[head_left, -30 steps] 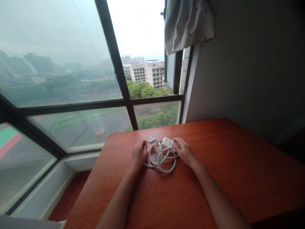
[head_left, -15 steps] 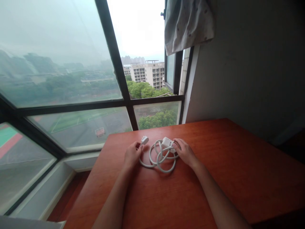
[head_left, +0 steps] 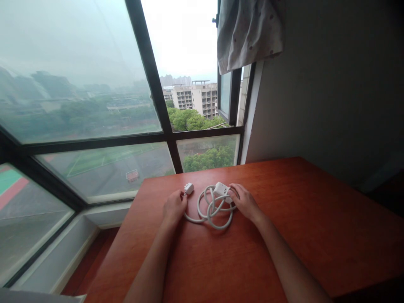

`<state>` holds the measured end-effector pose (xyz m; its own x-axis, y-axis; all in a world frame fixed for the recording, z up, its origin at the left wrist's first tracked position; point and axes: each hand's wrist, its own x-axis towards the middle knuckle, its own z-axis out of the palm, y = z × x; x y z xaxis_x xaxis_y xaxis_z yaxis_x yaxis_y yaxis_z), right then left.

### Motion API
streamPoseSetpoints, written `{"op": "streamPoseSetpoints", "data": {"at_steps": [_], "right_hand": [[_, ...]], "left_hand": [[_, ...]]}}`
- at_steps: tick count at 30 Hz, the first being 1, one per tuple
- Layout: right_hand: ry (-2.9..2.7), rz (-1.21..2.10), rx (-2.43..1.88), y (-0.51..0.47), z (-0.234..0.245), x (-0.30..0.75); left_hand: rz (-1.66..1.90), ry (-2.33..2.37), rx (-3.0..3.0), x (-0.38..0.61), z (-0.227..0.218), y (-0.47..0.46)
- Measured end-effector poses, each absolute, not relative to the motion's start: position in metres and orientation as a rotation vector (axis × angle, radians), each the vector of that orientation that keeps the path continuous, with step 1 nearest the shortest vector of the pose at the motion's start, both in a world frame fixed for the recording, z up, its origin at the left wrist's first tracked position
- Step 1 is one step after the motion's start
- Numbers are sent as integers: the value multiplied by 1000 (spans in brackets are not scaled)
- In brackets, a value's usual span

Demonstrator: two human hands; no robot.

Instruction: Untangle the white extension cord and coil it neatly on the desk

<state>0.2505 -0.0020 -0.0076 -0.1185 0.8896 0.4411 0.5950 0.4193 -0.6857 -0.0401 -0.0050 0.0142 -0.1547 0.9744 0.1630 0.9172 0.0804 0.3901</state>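
Here the left hand (head_left: pixel 173 207) fingers pinch the unlabelled white cord (head_left: pixel 212 209) near its plug (head_left: pixel 188 188); right hand (head_left: pixel 244 203) fingers rest together on it.

Upper-floor room in a residential or dormitory-type building. Evidence: a reddish wooden table (head_left: pixel 284 235) set against a plain grey wall (head_left: pixel 331 84), large dark-framed windows (head_left: pixel 151 84) overlooking apartment blocks (head_left: pixel 195 99) and sports courts, patterned cloth (head_left: pixel 249 31) hung at the window.

Reddish wood surface (head_left: pixel 284 235) sits in a corner. Past the fingers there's a big dark-framed window (head_left: pixel 151 84) with hazy grey daylight, buildings and trees outside. Plain wall (head_left: pixel 331 84) off to their right, bit of curtain (head_left: pixel 249 31) hanging up top.
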Motion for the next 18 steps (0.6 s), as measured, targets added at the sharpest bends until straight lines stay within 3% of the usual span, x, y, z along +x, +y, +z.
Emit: {"op": "streamPoseSetpoints", "data": {"at_steps": [7,11,15,18], "right_hand": [[-1791,455,-1278,0,-9,251],[-1786,464,-1285,0,-9,251],[-1791,463,-1277,1,-10,251],[-1799,466,-1268,1,-10,251]], "left_hand": [[565,2280,1928,-37,19,-6],[721,2282,2053,-27,28,-10],[995,1915,2212,-3,39,-10],[994,1563,2328,21,48,-3]]}}
